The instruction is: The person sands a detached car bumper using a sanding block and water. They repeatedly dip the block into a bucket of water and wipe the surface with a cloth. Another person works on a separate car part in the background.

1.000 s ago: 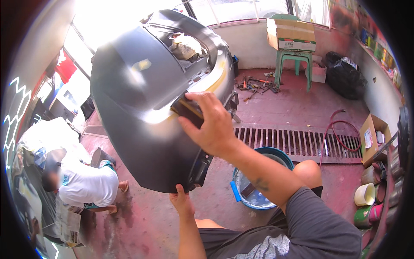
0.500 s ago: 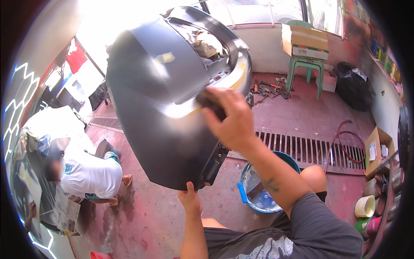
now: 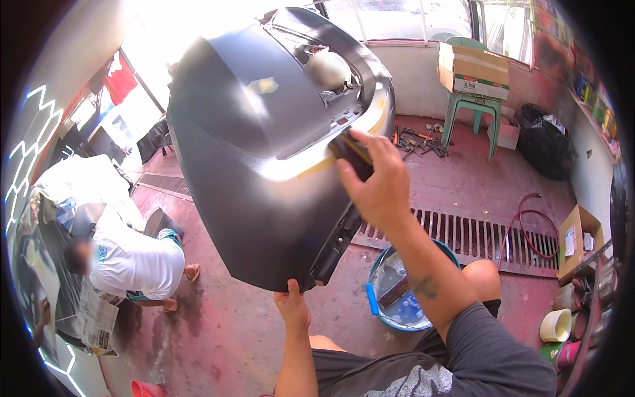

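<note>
A large dark grey car body panel (image 3: 251, 218) stands tilted before me, with pale and yellowish patches along a curved band. My right hand (image 3: 374, 178) grips a dark block (image 3: 347, 149) against that band, near a slotted recess. My left hand (image 3: 291, 304) holds the panel's lower edge, thumb on the front, other fingers mostly hidden. Below my right forearm is a blue tub (image 3: 375, 283) of cloudy water with a dark block (image 3: 397, 291) in it.
A co-worker in white (image 3: 135, 258) bends over a covered object at left. Around the right side are a green stool (image 3: 450, 126) with a carton (image 3: 473, 69), scattered tools (image 3: 420, 139), a hose (image 3: 529, 245), a black bag (image 3: 546, 149) and cans (image 3: 555, 324). A metal grate (image 3: 463, 231) crosses the floor.
The panel and room appear shifted rightward in the picture. My right hand and block have moved a little rightward along the pale band, while my left hand keeps its hold on the edge.
</note>
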`<act>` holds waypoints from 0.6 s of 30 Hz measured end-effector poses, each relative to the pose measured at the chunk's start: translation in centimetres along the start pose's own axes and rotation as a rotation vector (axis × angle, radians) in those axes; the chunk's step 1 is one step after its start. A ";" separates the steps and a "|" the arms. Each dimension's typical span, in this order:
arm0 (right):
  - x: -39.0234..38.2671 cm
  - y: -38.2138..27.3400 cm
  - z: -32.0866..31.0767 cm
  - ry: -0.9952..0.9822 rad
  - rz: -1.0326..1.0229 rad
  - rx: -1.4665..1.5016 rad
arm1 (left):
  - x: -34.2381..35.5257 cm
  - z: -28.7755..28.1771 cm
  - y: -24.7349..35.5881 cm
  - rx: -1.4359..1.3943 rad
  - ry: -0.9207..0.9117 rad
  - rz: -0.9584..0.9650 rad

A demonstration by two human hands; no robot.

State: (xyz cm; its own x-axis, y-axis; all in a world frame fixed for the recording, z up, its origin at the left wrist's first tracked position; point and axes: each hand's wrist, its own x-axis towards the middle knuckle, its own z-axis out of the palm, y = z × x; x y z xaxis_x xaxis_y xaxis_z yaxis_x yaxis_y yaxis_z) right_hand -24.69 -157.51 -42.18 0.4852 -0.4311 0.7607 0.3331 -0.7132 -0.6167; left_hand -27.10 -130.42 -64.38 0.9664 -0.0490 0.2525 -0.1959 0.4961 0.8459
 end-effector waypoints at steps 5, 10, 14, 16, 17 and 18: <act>-2.5 -3.2 2.6 0.026 -0.266 0.155 | 0.0 0.4 0.1 0.017 0.037 0.011; -1.3 3.4 3.5 0.238 0.113 0.065 | 0.3 1.5 0.4 0.037 0.065 0.067; -4.1 0.6 6.4 0.278 0.140 0.299 | 0.3 0.6 -0.3 0.008 0.056 0.028; -5.6 -2.0 6.5 0.264 -0.165 0.234 | 0.0 -1.0 -1.3 0.039 0.088 0.016; -5.7 -2.1 6.5 0.240 -0.192 0.277 | -0.1 -1.4 -1.5 0.045 0.091 0.011; -5.8 -2.1 6.5 0.216 -0.219 0.322 | -0.2 -1.9 -1.5 0.051 0.094 0.007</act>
State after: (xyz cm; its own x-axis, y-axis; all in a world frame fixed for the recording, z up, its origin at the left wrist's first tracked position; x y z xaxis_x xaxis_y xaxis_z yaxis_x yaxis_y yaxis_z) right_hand -22.94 -149.93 -46.63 0.2063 -0.4188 0.8843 0.6604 -0.6073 -0.4417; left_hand -26.66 -129.55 -66.60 0.9759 0.0370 0.2150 -0.2082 0.4513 0.8677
